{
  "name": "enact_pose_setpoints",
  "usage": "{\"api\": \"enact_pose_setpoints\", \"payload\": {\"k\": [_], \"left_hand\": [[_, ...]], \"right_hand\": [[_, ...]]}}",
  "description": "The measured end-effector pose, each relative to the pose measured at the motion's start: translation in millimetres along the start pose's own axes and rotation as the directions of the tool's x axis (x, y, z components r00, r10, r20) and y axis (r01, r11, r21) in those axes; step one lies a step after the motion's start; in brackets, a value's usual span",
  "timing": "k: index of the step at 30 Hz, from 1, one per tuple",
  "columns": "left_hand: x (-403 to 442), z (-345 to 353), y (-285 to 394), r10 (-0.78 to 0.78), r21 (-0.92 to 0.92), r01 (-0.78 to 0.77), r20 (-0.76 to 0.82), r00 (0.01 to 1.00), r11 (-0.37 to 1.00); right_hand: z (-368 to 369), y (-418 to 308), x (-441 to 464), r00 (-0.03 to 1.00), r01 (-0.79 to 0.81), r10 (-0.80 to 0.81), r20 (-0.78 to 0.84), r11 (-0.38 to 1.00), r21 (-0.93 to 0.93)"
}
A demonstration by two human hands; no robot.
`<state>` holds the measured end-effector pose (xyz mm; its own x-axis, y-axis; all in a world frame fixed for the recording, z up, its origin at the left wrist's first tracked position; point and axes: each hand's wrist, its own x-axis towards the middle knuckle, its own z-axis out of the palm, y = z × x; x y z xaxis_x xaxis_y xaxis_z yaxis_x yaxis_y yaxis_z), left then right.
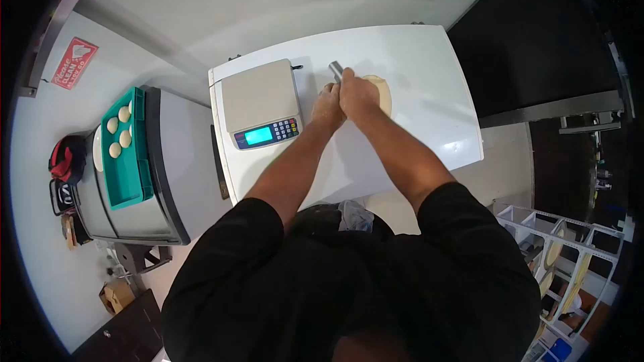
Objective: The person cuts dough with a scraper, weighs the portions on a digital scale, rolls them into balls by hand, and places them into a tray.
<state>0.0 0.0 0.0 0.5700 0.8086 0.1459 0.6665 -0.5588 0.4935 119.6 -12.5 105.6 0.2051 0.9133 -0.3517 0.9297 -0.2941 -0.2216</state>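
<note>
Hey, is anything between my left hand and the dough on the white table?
Yes, your right hand: it sits between your left hand and the dough, partly hiding the dough. Nothing visible separates the right hand from it.

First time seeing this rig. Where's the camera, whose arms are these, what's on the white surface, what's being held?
There's no robot here. One camera, worn on a person's head, looks forward and down, so the arms reaching away in black sleeves are the wearer's own.

On the white surface, a scale with a lit display sits to the left. A flat, pale piece of what looks like dough lies to the right, partly hidden by the right hand.

That hand grips a grey, metal-looking tool. The left hand is close beside it; whether it also holds the tool, I can't tell.
</note>
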Motion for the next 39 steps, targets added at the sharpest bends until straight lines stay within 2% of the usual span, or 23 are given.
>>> {"api": "enact_pose_setpoints", "payload": {"k": [2, 3, 4, 8, 11, 12, 15, 16, 18, 19, 20, 22, 23, 25, 26, 27, 28, 29, 30, 33, 34, 37, 39], "left_hand": [[-16, -30, 8, -0.100, -0.161, 0.121, 0.132, 0.986, 0.979], [23, -40, 9, -0.093, -0.206, 0.112, 0.099, 0.991, 0.972], [11, -42, 14, -0.110, -0.204, 0.129, 0.104, 0.988, 0.970], [-34, -40, 30, -0.145, -0.157, 0.161, 0.107, 0.984, 0.974], [-43, -49, 48, 0.012, 0.075, -0.009, -0.045, 0.999, 0.997], [-40, -47, 47, 0.018, 0.074, -0.015, -0.052, 0.999, 0.997], [-50, -40, 23, 0.023, -0.210, 0.001, 0.112, 0.993, 0.978], [-65, -54, 27, 0.017, -0.214, 0.010, 0.123, 0.992, 0.977], [-75, -106, 34, -0.325, -0.365, 0.337, 0.097, 0.941, 0.868], [-76, -117, 20, -0.417, -0.588, 0.366, 0.052, 0.907, 0.722], [-81, -126, 6, -0.510, -0.775, 0.348, 0.037, 0.859, 0.528], [-76, -161, -20, -0.569, -0.794, 0.179, -0.239, 0.787, 0.581], [-70, -168, -50, -0.568, -0.795, 0.174, -0.243, 0.786, 0.581], [-54, -183, -95, -0.474, -0.597, 0.307, -0.142, 0.869, 0.741], [-55, -187, -100, -0.469, -0.602, 0.299, -0.143, 0.872, 0.740], [-56, -191, -106, -0.435, -0.339, 0.358, -0.187, 0.881, 0.870], [-58, -193, -111, -0.392, -0.049, 0.391, -0.218, 0.894, 0.919], [-58, -195, -116, -0.342, 0.243, 0.396, -0.238, 0.909, 0.885], [-60, -199, -119, -0.338, 0.228, 0.391, -0.238, 0.911, 0.892], [-86, -212, -125, -0.204, -0.059, 0.197, -0.403, 0.892, 0.979], [-95, -216, -128, -0.213, -0.073, 0.201, -0.397, 0.893, 0.977], [-121, -233, -123, -0.446, -0.450, 0.353, -0.118, 0.887, 0.820], [-133, -229, -135, -0.458, -0.555, 0.351, -0.062, 0.887, 0.754]], "right_hand": [[3, 10, -9, 0.997, 0.068, -0.066, -0.028, 0.997, 0.044], [-24, 23, 14, 0.978, 0.141, -0.132, -0.160, 0.989, 0.047], [-22, 29, 2, 0.979, 0.149, -0.141, -0.146, 0.988, 0.049], [-10, 34, -44, 0.991, 0.098, -0.093, -0.093, 0.994, 0.050], [2, 35, -11, 0.993, 0.055, -0.040, -0.113, 0.989, 0.137], [-1, 39, -4, 0.992, 0.055, -0.039, -0.121, 0.990, 0.133], [4, 50, 4, 0.991, 0.104, -0.090, -0.095, 0.983, 0.151], [14, 59, -9, 0.993, 0.099, -0.087, -0.082, 0.983, 0.154], [20, 83, -27, 0.910, 0.212, 0.069, -0.409, 0.771, 0.601], [28, 95, -31, 0.887, 0.205, 0.170, -0.428, 0.687, 0.697], [37, 105, -36, 0.862, 0.199, 0.274, -0.427, 0.591, 0.782], [43, 103, -63, 0.877, 0.127, 0.316, -0.361, 0.574, 0.809], [42, 98, -73, 0.879, 0.065, 0.362, -0.311, 0.555, 0.830], [42, 80, -85, 0.886, 0.061, 0.344, -0.311, 0.579, 0.813], [44, 70, -93, 0.896, 0.041, 0.331, -0.295, 0.601, 0.798], [46, 64, -101, 0.906, 0.017, 0.320, -0.276, 0.624, 0.781], [47, 59, -109, 0.903, 0.014, 0.326, -0.282, 0.631, 0.775], [46, 56, -116, 0.897, 0.035, 0.336, -0.288, 0.595, 0.803], [44, 54, -121, 0.891, 0.057, 0.346, -0.294, 0.558, 0.828], [42, 53, -149, 0.873, 0.038, 0.404, -0.272, 0.499, 0.866], [38, 53, -158, 0.861, 0.018, 0.443, -0.251, 0.467, 0.884], [47, 52, -177, 0.835, 0.004, 0.503, -0.224, 0.401, 0.916], [56, 52, -188, 0.805, 0.051, 0.551, -0.221, 0.307, 0.950]]}}
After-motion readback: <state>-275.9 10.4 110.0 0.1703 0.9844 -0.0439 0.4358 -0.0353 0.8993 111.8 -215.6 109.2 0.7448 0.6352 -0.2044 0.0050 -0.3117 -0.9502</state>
